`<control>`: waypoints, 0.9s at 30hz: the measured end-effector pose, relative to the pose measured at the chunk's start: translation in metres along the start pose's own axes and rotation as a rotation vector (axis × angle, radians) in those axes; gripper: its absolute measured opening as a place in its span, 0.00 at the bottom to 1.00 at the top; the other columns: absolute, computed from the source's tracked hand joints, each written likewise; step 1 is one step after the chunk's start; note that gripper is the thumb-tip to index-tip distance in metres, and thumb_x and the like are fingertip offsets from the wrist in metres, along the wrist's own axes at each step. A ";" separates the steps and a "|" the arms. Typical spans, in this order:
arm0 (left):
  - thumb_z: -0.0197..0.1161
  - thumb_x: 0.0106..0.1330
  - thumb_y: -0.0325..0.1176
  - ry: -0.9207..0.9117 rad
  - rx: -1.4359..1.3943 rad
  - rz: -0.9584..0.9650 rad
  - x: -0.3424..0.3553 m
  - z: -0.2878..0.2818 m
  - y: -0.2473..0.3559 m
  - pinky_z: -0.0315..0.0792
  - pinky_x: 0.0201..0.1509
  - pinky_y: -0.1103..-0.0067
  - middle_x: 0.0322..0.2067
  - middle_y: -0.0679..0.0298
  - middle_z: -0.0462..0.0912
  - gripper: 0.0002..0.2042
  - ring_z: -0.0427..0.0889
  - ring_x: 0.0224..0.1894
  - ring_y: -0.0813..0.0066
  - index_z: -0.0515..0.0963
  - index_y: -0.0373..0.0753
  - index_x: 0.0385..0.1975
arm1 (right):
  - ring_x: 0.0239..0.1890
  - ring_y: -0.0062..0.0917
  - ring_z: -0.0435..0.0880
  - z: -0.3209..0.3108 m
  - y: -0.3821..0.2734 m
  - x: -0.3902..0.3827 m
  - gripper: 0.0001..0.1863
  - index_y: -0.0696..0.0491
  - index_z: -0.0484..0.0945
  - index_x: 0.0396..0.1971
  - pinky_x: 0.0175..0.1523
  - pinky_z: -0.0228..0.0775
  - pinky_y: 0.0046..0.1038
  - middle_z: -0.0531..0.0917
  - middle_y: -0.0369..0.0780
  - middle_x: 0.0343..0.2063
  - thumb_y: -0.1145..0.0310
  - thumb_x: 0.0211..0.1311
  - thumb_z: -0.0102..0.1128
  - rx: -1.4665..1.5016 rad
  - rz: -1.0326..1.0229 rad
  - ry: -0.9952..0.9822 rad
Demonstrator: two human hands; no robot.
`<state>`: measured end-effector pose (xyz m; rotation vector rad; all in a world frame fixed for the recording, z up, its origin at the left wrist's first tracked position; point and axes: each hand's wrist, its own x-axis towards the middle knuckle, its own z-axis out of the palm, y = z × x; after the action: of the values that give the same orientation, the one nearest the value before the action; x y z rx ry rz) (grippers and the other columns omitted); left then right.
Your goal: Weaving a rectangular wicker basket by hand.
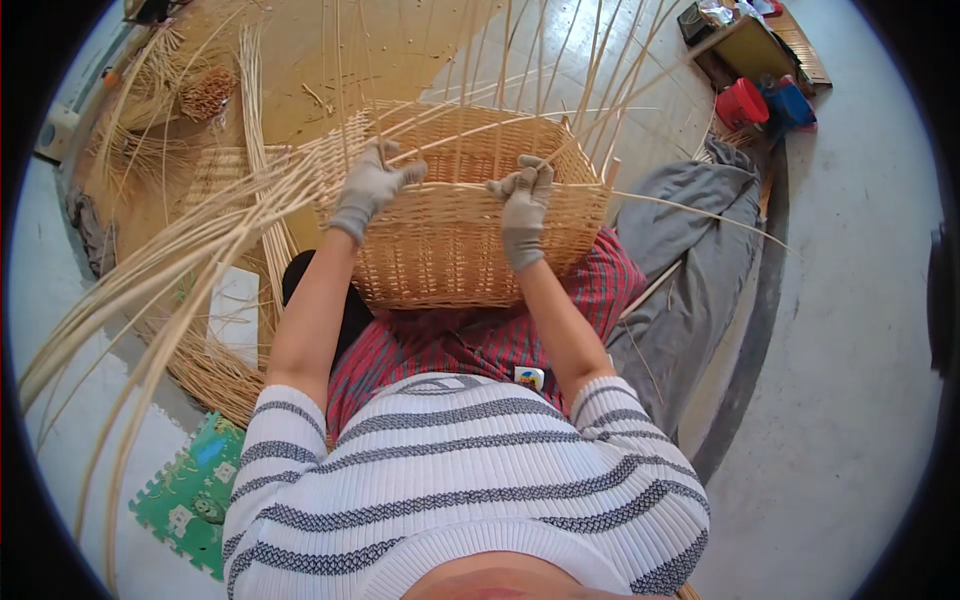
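Note:
A rectangular woven wicker basket rests on my lap, its near wall toward me. My left hand, in a grey glove, is closed at the left end of the near rim, among wicker strands, its thumb pointing right. My right hand, gloved too, grips the near rim farther right with curled fingers; a thin strand runs up from it. Long loose wicker strands fan out from the basket's left corner down to the lower left. Thin upright stakes rise from the far side.
Bundles of wicker lie on the floor at left, near a green foam mat. A grey cloth is spread at right. At the far right stand a red bucket, a blue bucket and a wooden box.

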<state>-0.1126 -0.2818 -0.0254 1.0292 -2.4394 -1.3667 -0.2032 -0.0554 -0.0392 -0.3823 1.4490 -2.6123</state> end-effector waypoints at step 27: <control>0.74 0.67 0.36 -0.153 -0.624 -0.295 -0.022 0.103 0.085 0.78 0.16 0.72 0.27 0.58 0.83 0.18 0.86 0.21 0.68 0.67 0.40 0.40 | 0.37 0.23 0.78 -0.079 -0.010 0.054 0.14 0.54 0.72 0.59 0.49 0.78 0.38 0.73 0.33 0.22 0.67 0.80 0.50 0.251 -0.002 0.054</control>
<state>-0.1835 -0.1678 -0.0116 1.1603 -1.7683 -2.1747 -0.2771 0.0017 -0.0628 -0.2859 1.1138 -2.7800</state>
